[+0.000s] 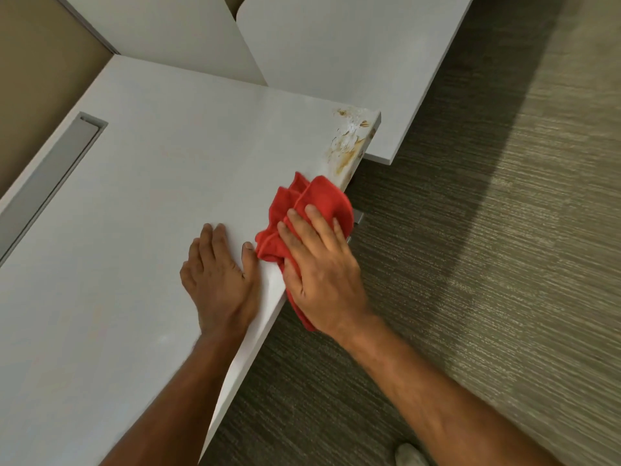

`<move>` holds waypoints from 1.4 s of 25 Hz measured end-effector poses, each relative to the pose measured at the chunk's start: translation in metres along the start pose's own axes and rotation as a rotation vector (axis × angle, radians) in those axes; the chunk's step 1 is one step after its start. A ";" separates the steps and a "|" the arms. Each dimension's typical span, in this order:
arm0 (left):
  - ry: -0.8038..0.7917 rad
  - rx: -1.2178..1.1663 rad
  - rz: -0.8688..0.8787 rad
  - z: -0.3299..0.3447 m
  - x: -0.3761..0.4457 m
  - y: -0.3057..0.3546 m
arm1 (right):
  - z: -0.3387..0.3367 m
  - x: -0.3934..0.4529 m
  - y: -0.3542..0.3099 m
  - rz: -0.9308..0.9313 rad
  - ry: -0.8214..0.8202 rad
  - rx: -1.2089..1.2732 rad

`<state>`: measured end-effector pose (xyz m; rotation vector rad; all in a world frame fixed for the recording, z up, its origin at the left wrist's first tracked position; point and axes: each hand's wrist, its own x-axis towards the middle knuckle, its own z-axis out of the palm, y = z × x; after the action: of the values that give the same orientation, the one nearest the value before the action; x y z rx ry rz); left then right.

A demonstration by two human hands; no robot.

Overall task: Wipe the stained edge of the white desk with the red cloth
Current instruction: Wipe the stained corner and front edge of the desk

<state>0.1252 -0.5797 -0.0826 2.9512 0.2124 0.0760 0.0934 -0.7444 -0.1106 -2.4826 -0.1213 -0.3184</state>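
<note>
The white desk (144, 203) fills the left of the view, its right edge running diagonally. Brown and yellow stains (349, 146) mark the far corner of that edge. My right hand (319, 264) presses the bunched red cloth (316, 200) over the desk's edge, a short way below the stains; part of the cloth hangs under my palm. My left hand (220, 280) lies flat on the desktop just left of the cloth, fingers together, thumb near the cloth.
A second white desk (336, 48) adjoins at the back, lower and overlapping the stained corner. A grey cable slot (57, 169) is cut into the desktop at left. Striped grey-green carpet (487, 264) covers the floor on the right. A shoe tip (410, 455) shows at the bottom.
</note>
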 end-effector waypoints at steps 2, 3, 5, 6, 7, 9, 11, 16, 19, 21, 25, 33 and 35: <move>-0.003 0.000 0.001 -0.001 -0.001 0.002 | -0.001 0.003 0.003 -0.027 -0.010 -0.016; -0.002 0.002 0.003 -0.002 -0.001 0.003 | -0.002 0.013 0.006 -0.023 -0.012 -0.029; 0.000 -0.002 0.002 -0.002 0.000 0.002 | -0.005 0.042 0.014 0.036 -0.012 -0.053; -0.001 -0.007 0.003 -0.002 -0.001 0.002 | -0.006 0.057 0.018 0.091 -0.011 -0.059; -0.002 -0.012 0.007 -0.001 -0.001 0.002 | -0.008 0.070 0.021 0.148 -0.005 -0.067; -0.001 -0.016 0.011 -0.002 -0.001 0.003 | -0.007 0.084 0.022 0.231 0.016 -0.084; 0.004 -0.016 0.008 -0.003 -0.002 0.004 | -0.004 0.081 0.012 0.308 0.044 -0.078; 0.000 -0.010 0.007 -0.006 -0.004 0.008 | 0.015 0.048 -0.031 0.507 0.144 0.261; 0.005 -0.006 0.010 -0.007 -0.004 0.008 | 0.018 0.055 -0.035 0.641 0.315 0.595; 0.005 -0.001 0.015 -0.007 -0.004 0.008 | 0.018 0.066 -0.029 0.680 0.422 0.730; 0.002 0.009 0.022 -0.006 -0.002 0.009 | 0.013 0.091 -0.005 0.703 0.501 0.822; -0.002 0.038 0.005 -0.007 -0.003 0.012 | -0.019 0.155 0.066 0.663 0.484 0.841; -0.010 0.039 0.007 -0.009 -0.005 0.014 | -0.016 0.146 0.060 0.651 0.488 0.860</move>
<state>0.1220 -0.5925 -0.0709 2.9905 0.2047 0.0586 0.2413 -0.8006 -0.0954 -1.4338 0.6125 -0.4521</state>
